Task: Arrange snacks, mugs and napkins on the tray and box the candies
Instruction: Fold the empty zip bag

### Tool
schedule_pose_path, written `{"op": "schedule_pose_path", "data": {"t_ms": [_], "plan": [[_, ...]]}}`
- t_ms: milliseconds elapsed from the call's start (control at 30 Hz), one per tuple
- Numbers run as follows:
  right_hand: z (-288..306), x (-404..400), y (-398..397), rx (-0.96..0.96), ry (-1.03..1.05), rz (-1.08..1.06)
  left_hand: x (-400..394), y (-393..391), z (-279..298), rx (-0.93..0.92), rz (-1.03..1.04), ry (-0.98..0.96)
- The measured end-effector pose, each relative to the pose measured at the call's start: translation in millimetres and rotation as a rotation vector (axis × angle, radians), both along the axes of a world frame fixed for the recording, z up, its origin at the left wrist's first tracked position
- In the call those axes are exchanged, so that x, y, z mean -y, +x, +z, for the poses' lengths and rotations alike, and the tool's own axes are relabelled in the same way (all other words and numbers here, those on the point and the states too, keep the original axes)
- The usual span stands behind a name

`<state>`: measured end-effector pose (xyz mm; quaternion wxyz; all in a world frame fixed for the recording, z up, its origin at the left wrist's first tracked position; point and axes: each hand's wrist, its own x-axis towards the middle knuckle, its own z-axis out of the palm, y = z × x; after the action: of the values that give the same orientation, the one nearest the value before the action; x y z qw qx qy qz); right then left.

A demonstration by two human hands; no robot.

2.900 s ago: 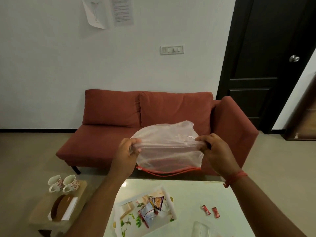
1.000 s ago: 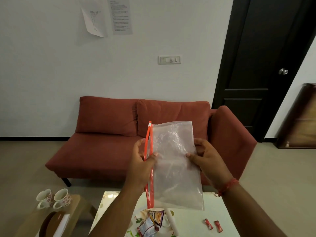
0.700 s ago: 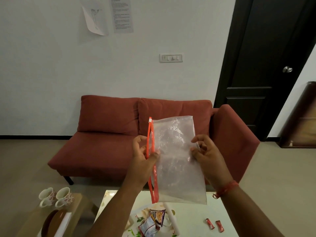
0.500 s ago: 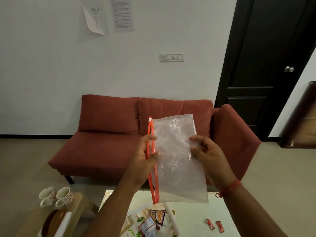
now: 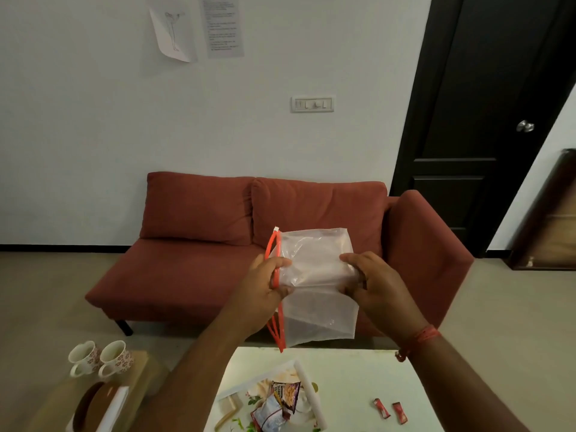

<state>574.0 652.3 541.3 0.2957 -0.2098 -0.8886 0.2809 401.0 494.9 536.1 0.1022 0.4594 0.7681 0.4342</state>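
Observation:
I hold a clear plastic zip bag (image 5: 314, 269) with an orange zipper edge up in front of me, folded across its middle. My left hand (image 5: 265, 288) pinches it at the orange zipper side, and my right hand (image 5: 371, 282) grips its right edge. Below, a white floral tray (image 5: 307, 388) on the white table (image 5: 352, 385) holds snack packets (image 5: 277, 406). Two red candies (image 5: 389, 411) lie on the table to the tray's right. Two floral mugs (image 5: 101, 358) stand on a low wooden side table (image 5: 140, 375) at the left, near a white napkin (image 5: 115, 410).
A red sofa (image 5: 218, 238) stands against the white wall behind the table. A dark door (image 5: 486, 120) is at the right, with a wooden shelf (image 5: 551, 219) beside it. A brown rounded object (image 5: 90, 406) lies by the napkin. Beige floor surrounds the furniture.
The bag hung flat and upright between my hands; now it is folded over at its middle and both hands have closed on the fold. My view has tilted slightly downward.

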Motion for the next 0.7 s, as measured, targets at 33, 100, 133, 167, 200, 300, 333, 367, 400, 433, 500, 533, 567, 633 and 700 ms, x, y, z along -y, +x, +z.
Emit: {"op": "schedule_pose_path", "data": {"t_ms": [33,100,133,167,200,300,333,367,400,433,500,533,567,633,700], "plan": [[-1,0,-1,-0.018,0.030,-0.011,-1,0,-1,-0.040,0.016,0.022],[-1,0,-2,-0.026,0.089,-0.030,-1,0,-4,-0.124,0.049,0.061],[-1,0,-3,-0.008,0.119,-0.044,-2,-1,-6,-0.166,0.066,0.083],[0,1,-4,0.015,0.142,-0.061,-2,-2,-7,-0.208,0.087,0.114],[0,1,-4,0.026,0.154,-0.073,-1,-4,-9,-0.244,0.109,0.144],[3,-1,-8,-0.027,0.124,-0.076,0,-8,-6,-0.181,0.133,0.170],[3,-1,-9,-0.050,0.075,-0.070,0,-7,-3,-0.104,0.128,0.162],[4,0,-9,-0.070,0.008,-0.066,0,-4,0,-0.022,0.126,0.151],[4,2,-10,-0.081,-0.074,-0.064,0,-1,3,0.042,0.131,0.143],[5,5,-10,-0.093,-0.154,-0.059,0,3,5,0.080,0.144,0.147],[4,10,-12,-0.131,-0.256,-0.047,-1,8,8,0.120,0.166,0.162],[3,12,-14,-0.149,-0.277,-0.052,-1,10,7,0.144,0.168,0.164],[1,12,-16,-0.160,-0.281,-0.063,-2,11,7,0.172,0.163,0.168],[-2,10,-19,-0.159,-0.265,-0.086,-2,11,5,0.195,0.160,0.171],[-5,9,-19,-0.147,-0.362,-0.068,-3,7,2,0.149,0.180,0.155]]}}
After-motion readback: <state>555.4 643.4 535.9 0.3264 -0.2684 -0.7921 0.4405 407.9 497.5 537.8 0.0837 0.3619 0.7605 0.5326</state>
